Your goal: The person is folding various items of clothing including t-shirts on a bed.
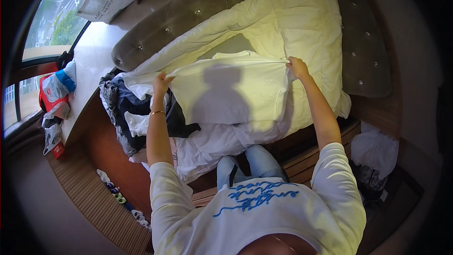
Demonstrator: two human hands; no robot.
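A white cloth garment (pixel 226 92) is stretched between my two hands above the bed, its long edge taut from left to right. My left hand (pixel 161 83) pinches it at one end, beside a pile of dark and white clothes (pixel 132 102). At the other end my right hand (pixel 298 68) grips the edge over a thick, pale quilt (pixel 311 32). The quilt lies bunched on the bed and shows under the lower hem too. A shadow falls across the middle of the garment.
A tufted headboard (pixel 184 21) runs behind the quilt. Plastic bags (pixel 58 86) sit on the pale windowsill (pixel 93 49) at left, with a paper bag (pixel 106 1) farther back. Several shoes (pixel 120 198) line the floor at lower left. At right is a white bag (pixel 374 148).
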